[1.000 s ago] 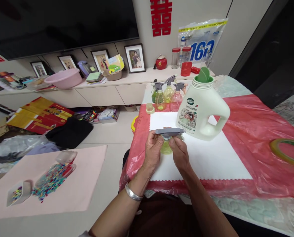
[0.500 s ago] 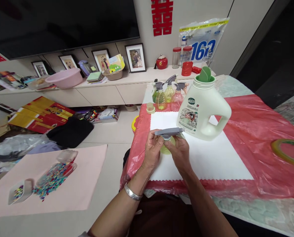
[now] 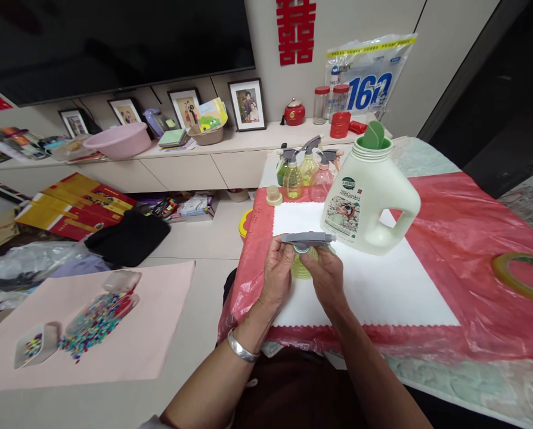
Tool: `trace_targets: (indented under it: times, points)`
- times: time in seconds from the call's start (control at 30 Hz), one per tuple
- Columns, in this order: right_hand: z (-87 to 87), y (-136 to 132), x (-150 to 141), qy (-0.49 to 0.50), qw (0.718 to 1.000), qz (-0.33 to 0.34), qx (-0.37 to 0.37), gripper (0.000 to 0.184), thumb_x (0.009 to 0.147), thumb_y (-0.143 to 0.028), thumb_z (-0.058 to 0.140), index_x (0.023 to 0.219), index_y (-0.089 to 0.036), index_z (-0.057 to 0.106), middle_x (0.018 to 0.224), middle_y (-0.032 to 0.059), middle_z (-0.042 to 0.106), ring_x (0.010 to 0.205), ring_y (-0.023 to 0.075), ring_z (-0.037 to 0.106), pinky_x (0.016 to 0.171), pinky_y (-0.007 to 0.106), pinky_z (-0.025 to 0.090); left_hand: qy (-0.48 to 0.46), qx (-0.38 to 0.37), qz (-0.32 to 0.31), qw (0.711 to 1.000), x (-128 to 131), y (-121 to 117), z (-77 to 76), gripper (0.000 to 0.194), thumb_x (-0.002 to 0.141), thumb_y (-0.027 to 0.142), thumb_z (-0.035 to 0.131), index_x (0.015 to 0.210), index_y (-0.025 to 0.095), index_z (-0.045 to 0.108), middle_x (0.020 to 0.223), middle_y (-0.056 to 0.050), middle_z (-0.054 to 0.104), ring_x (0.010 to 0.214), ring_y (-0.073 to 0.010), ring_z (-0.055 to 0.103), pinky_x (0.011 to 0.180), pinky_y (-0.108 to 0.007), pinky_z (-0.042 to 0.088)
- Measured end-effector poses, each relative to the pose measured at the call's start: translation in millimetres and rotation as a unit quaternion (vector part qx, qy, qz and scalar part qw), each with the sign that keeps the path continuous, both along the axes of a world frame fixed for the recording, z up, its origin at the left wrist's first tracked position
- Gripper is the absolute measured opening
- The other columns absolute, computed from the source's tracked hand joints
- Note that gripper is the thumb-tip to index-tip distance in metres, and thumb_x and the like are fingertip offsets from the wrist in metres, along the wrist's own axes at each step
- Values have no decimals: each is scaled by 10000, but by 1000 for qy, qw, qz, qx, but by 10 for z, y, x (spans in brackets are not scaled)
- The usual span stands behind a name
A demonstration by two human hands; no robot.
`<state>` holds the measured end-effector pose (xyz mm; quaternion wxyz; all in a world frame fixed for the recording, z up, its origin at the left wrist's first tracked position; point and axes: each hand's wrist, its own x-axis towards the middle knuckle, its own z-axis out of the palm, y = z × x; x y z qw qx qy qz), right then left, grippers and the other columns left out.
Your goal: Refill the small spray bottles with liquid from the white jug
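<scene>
Spray bottle (image 3: 301, 271), yellow-green and see-through, is in both hands above the near-left part of a white scallop-edged sheet (image 3: 374, 292); can't tell if its base touches down. Left hand (image 3: 278, 271) pinches from one side and right hand (image 3: 329, 277) from the other, thumbs and fingers closed in around the neck, just under the grey spray head (image 3: 309, 239). Body looks like thin ribbed plastic, so probably light, a bit squeezable, not very fragile; could get slippery if wet. Fill level hidden by the fingers. Head looks like stiff moulded plastic, long and flat on top; likely top-heavy if the bottle holds little. Best hold: one hand round the ribbed body, other on the collar, clear of the trigger. Red plastic film (image 3: 440, 208) over the surface (image 3: 431, 381) is glossy, wrinkled and likely slick; sheet is matte and flat. Pale green jug (image 3: 367, 208) nearby: smooth, rigid-looking, moulded loop handle, green scoop-like piece (image 3: 372, 134) in its open mouth. Behind, more spray bottles (image 3: 292, 180), clear tinted plastic, rounded, beside a squat translucent cap (image 3: 273, 195). Tape roll (image 3: 526, 275) far right, smooth ring.
</scene>
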<state>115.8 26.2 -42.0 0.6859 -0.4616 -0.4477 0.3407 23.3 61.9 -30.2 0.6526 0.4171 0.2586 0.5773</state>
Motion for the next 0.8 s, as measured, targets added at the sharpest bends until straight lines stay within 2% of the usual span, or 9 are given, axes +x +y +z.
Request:
trace_targets:
  times: [0.1, 0.2, 0.4, 0.63, 0.8]
  points:
    - [-25, 8, 0, -7, 1000, -20, -5, 365, 884, -428, 724, 1157, -191, 675, 1194, 61, 623, 1110, 200, 593, 1029, 353, 482, -13, -3, -23, 1000, -15, 6, 4, 432, 748, 447, 862, 1062, 240, 651, 1045, -20, 697, 986, -172, 645, 959, -317, 471]
    - [7, 2, 17, -25, 1000, -18, 2, 368, 884, -418, 726, 1172, -194, 673, 1186, 58, 626, 1098, 197, 598, 1012, 339, 484, -21, -8, -16, 1000, 5, 13, 19, 403, 752, 435, 863, 1025, 229, 650, 1005, -6, 702, 947, -152, 648, 923, -288, 470]
    - [102, -27, 53, -43, 999, 9, 30, 382, 981, -506, 567, 1143, -190, 709, 1192, 75, 629, 1175, 222, 575, 1083, 370, 446, -5, 6, 2, 1000, 59, 16, 7, 375, 792, 454, 828, 1021, 222, 641, 992, -14, 716, 946, -165, 660, 916, -299, 477]
    - [23, 1, 25, -20, 1000, -7, 8, 391, 951, -485, 627, 1163, -164, 697, 1249, 85, 607, 1142, 206, 599, 1017, 340, 500, 4, 3, 15, 1000, 48, 17, -26, 295, 867, 442, 758, 1038, 222, 659, 987, -9, 703, 964, -158, 647, 941, -299, 471]
    - [-13, 7, -6, -22, 1000, -13, -6, 424, 934, -462, 653, 1224, -153, 647, 1210, 87, 623, 1100, 199, 614, 1002, 346, 506, -17, -4, -12, 1000, 8, 13, -11, 385, 793, 449, 828, 1072, 241, 664, 1049, -12, 698, 992, -164, 637, 980, -311, 453]
